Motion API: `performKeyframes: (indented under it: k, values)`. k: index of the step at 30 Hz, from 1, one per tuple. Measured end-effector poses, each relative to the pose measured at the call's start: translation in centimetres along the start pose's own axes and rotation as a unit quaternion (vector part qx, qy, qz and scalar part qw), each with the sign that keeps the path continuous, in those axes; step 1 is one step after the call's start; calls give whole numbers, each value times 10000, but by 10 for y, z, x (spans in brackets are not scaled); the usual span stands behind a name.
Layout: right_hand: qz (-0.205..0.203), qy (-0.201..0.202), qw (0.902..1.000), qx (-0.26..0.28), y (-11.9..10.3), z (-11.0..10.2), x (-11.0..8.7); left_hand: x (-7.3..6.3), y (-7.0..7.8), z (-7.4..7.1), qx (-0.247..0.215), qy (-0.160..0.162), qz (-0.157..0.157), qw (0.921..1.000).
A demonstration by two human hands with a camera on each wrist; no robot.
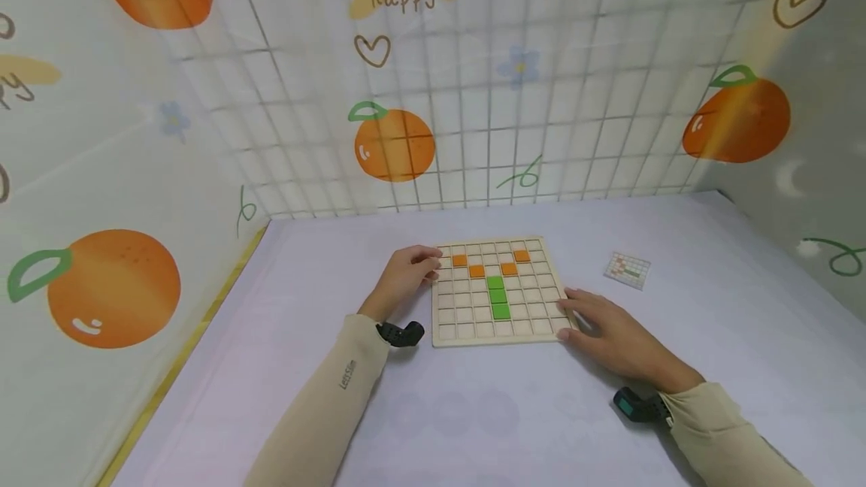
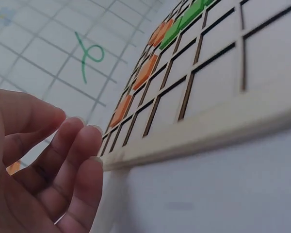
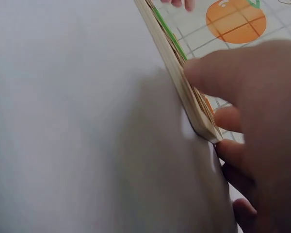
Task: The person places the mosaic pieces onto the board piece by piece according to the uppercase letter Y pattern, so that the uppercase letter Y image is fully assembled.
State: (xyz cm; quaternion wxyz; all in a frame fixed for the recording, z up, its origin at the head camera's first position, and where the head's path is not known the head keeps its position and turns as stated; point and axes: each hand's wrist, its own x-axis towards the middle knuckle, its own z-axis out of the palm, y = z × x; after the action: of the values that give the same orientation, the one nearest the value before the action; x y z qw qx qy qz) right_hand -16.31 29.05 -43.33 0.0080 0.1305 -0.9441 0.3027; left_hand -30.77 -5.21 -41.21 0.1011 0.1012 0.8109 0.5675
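Note:
A pale wooden grid board lies flat on the table. Three green tiles form a column in its middle, with several orange tiles slanting out from the column's top to both sides, like a Y. At the board's left edge is my left hand, fingers loosely bent and nothing between them; the left wrist view shows its fingertips right by the frame. My right hand holds the board's near right corner, its thumb over the top and its fingers along the side.
To the right of the board lies a small printed card with a grid pattern. A white curtain with oranges and a grid print hangs behind the table. Yellow edging runs along the table's left side.

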Motion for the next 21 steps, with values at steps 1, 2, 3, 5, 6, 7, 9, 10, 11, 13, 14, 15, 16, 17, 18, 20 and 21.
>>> performKeyframes:
  k: [1,2,3,5,6,7,9,10,11,13,14,15,16,17,18,20,21]
  values:
    - [4,-3,10000,10,1,-1,0,-3,0,-1,61,23,-10,10000]
    - [-13,-6,10000,29,2,-3,-1,-7,0,-2,132,39,-30,9999]
    - [2,-20,10000,46,2,-4,-1,-10,0,-3,215,55,-54,9997]
    - [42,-26,9999,88,4,-8,-2,-16,-1,-5,396,63,-74,9992]
    - [65,-20,9999,106,6,-10,-2,-19,-1,-6,562,64,-33,9984]
    - [82,-11,9999,107,7,-13,-3,-22,-2,-6,707,50,3,9975]
    - [110,37,9999,68,10,-17,-6,-27,-2,-7,1046,22,165,9944]
    - [101,72,9999,39,12,-19,-7,-30,-2,-8,1235,32,275,9920]
    - [84,107,9999,-6,15,-22,-8,-34,-3,-10,1428,61,378,9890]
    - [66,166,9998,-129,18,-25,-10,-42,-5,-14,1754,140,558,9828]
    - [41,204,9996,-215,20,-27,-12,-46,-6,-16,1900,187,633,9796]
    - [-17,246,9992,-315,22,-29,-13,-50,-7,-18,2019,237,699,9766]
    - [-70,278,9987,-419,24,-31,-14,-54,-8,-21,2131,280,763,9737]
    - [-132,311,9979,-553,25,-33,-15,-58,-10,-23,2223,322,791,9712]
    - [-187,343,9968,-691,26,-36,-15,-61,-11,-25,2318,352,818,9687]
    - [-306,388,9942,-951,29,-41,-16,-68,-13,-29,2487,385,836,9642]
    - [-340,396,9931,-1049,31,-43,-17,-70,-14,-30,2577,402,841,9617]
